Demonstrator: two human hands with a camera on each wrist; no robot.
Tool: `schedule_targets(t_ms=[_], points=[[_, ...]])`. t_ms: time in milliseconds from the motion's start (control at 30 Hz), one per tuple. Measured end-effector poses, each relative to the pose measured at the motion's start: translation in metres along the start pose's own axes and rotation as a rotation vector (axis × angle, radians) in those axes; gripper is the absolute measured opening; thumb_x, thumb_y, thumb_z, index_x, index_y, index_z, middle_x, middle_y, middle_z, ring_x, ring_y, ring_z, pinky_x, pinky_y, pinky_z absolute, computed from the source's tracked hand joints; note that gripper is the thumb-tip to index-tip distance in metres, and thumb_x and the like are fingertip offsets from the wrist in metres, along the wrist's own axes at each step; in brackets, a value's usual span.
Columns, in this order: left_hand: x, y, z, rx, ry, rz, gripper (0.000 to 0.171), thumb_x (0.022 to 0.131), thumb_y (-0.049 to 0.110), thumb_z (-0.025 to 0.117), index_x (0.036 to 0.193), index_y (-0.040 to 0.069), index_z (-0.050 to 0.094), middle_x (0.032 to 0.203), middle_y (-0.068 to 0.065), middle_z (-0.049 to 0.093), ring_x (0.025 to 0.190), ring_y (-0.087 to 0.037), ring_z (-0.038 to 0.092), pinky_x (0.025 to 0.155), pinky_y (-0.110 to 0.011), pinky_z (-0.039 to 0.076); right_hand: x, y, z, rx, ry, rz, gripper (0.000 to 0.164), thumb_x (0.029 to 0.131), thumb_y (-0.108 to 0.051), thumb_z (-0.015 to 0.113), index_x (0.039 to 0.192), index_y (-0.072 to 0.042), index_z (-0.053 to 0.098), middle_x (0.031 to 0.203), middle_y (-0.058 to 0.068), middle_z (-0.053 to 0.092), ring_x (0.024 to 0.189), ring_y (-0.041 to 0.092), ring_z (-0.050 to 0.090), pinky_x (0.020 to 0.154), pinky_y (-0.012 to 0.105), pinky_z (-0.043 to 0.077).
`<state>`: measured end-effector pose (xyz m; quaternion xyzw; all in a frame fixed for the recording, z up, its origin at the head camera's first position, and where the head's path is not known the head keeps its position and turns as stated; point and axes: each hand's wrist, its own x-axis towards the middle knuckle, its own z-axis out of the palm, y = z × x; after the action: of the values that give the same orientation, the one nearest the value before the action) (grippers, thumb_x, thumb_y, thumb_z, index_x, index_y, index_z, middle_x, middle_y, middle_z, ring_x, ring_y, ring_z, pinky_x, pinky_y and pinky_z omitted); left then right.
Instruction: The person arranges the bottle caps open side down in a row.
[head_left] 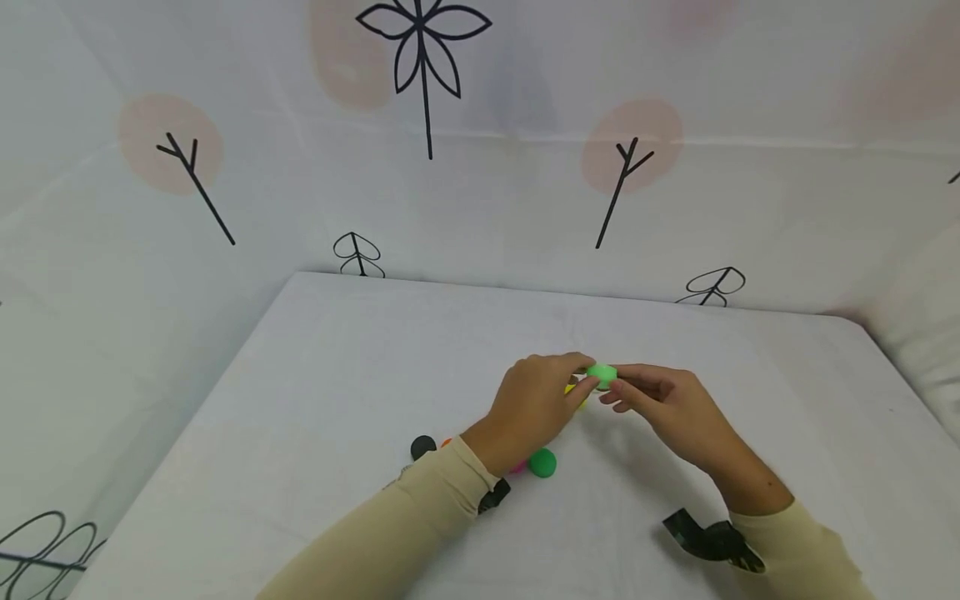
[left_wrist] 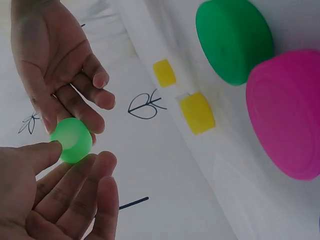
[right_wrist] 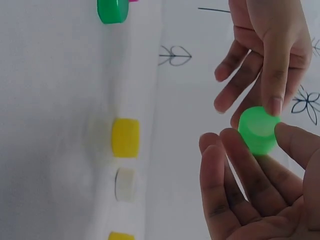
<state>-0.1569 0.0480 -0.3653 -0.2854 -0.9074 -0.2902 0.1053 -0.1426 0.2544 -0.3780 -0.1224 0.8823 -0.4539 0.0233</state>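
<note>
Both hands meet at a bright green bottle cap [head_left: 602, 376], raised above the white table. My left hand [head_left: 534, 400] pinches it from the left between thumb and fingertips. From the other side my right hand [head_left: 678, 412] pinches it too, thumb against its side. In the right wrist view the cap [right_wrist: 257, 130] is tilted, with the remaining fingers of both hands spread loosely around it. Part of a yellow cap [head_left: 576, 395] shows behind the left fingers.
A black cap [head_left: 423, 447], a darker green cap [head_left: 542, 462] and a magenta cap [left_wrist: 285, 115] lie near the left forearm, which partly covers the group. Farther along are yellow caps [right_wrist: 125, 137] and a white cap [right_wrist: 125, 184]. Patterned white cloth [head_left: 510, 208] hangs behind the table.
</note>
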Motion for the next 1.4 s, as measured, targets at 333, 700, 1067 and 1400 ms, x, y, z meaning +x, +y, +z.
schedule_targets(t_ms=[333,700,1067,1400], points=[[-0.007,-0.003,-0.004,-0.073,-0.026,-0.007,0.028,0.096,0.028,0.069,0.123,0.020,0.070,0.099,0.008,0.078,0.087,0.001,0.072,0.071,-0.008,0.048,-0.001,-0.008,0.006,0.068,0.026,0.026,0.035,0.102,-0.035,0.058,0.121,-0.008,0.070,0.094,0.006,0.076,0.086,0.022,0.073,0.085,0.029,0.054],[-0.013,-0.006,-0.008,-0.125,-0.055,-0.010,0.035,0.092,0.033,0.072,0.125,0.021,0.068,0.096,0.010,0.078,0.087,0.000,0.070,0.074,-0.011,0.049,-0.002,-0.011,0.009,0.115,0.050,-0.034,0.027,0.101,-0.027,0.061,0.118,-0.008,0.069,0.087,0.007,0.075,0.078,0.024,0.073,0.075,0.029,0.059],[-0.012,-0.010,-0.014,-0.140,-0.080,-0.005,0.034,0.092,0.035,0.072,0.123,0.020,0.070,0.091,0.010,0.077,0.089,-0.005,0.068,0.077,-0.014,0.049,-0.004,-0.012,0.005,0.074,-0.006,-0.075,0.029,0.098,-0.023,0.065,0.124,-0.010,0.070,0.089,0.002,0.075,0.078,0.017,0.071,0.079,0.024,0.056],[-0.016,-0.006,-0.020,-0.084,-0.113,0.018,0.034,0.090,0.038,0.073,0.120,0.021,0.071,0.097,0.010,0.076,0.091,-0.006,0.068,0.076,-0.013,0.049,-0.012,-0.017,0.001,-0.044,-0.008,-0.219,0.031,0.091,-0.012,0.074,0.121,-0.016,0.071,0.111,-0.003,0.074,0.092,0.005,0.069,0.079,0.020,0.057]])
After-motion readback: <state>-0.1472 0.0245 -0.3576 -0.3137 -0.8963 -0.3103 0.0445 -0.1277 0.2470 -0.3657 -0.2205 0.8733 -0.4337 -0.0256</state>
